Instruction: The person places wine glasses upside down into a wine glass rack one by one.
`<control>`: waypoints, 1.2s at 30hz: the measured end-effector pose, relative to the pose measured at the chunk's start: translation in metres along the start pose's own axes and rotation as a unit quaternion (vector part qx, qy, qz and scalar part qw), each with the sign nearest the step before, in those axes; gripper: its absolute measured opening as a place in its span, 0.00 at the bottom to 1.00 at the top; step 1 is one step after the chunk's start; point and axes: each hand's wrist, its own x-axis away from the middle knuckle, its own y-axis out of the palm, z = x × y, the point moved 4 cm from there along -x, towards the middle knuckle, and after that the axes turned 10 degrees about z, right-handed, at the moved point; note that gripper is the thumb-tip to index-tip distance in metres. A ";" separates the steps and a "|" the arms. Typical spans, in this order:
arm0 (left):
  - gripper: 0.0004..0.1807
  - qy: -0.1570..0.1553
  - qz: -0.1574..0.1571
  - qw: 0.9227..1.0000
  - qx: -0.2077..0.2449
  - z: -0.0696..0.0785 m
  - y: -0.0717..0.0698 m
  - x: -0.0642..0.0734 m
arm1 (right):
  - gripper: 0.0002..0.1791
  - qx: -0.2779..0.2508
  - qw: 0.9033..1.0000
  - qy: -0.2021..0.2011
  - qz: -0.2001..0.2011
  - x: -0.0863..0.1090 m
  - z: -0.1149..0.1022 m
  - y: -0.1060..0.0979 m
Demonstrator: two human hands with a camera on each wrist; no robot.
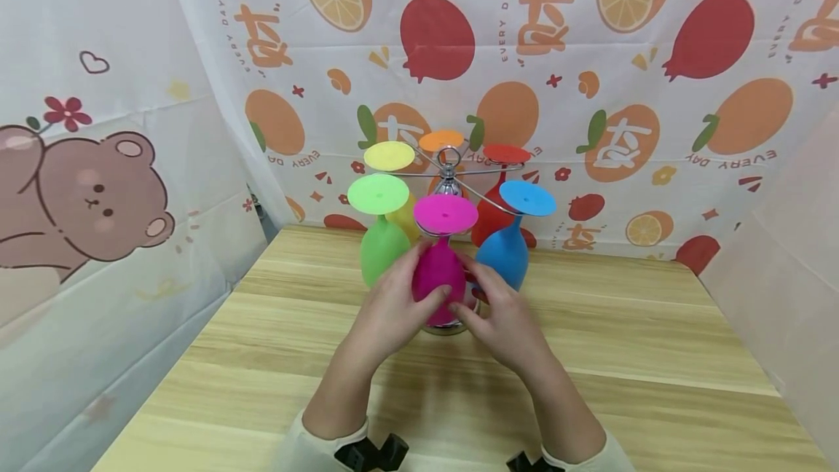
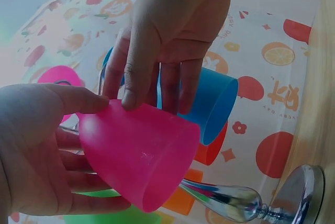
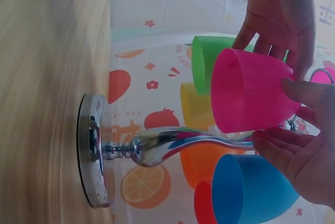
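A magenta plastic goblet hangs upside down by its foot from a chrome rack, on the side nearest me. My left hand holds its bowl from the left, the thumb on the near side. From the other side my right hand holds the same bowl with thumb and fingers. In both wrist views the goblet sits between the two hands, its rim facing the table. The chrome stem and round base stand behind it.
Other goblets hang upside down around the rack: green, blue, red, yellow and orange. The rack stands on a wooden table. A fruit-print cloth hangs close behind, with a bear-print cloth at left.
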 end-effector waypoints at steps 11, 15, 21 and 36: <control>0.41 0.017 0.002 1.000 -0.005 0.001 0.001 0.001 | 0.43 -0.015 1.000 -0.003 -0.002 -0.001 0.002 0.000; 0.41 0.021 0.003 1.000 -0.004 0.000 0.000 0.001 | 0.44 -0.011 1.000 -0.003 -0.001 -0.001 0.003 0.001; 0.41 0.014 0.007 1.000 -0.005 0.001 -0.002 0.002 | 0.44 -0.016 1.000 0.003 -0.001 -0.001 0.004 0.001; 0.28 -0.009 0.006 0.997 -0.080 -0.018 -0.061 0.012 | 0.26 -0.023 0.992 -0.060 0.107 0.002 0.014 -0.045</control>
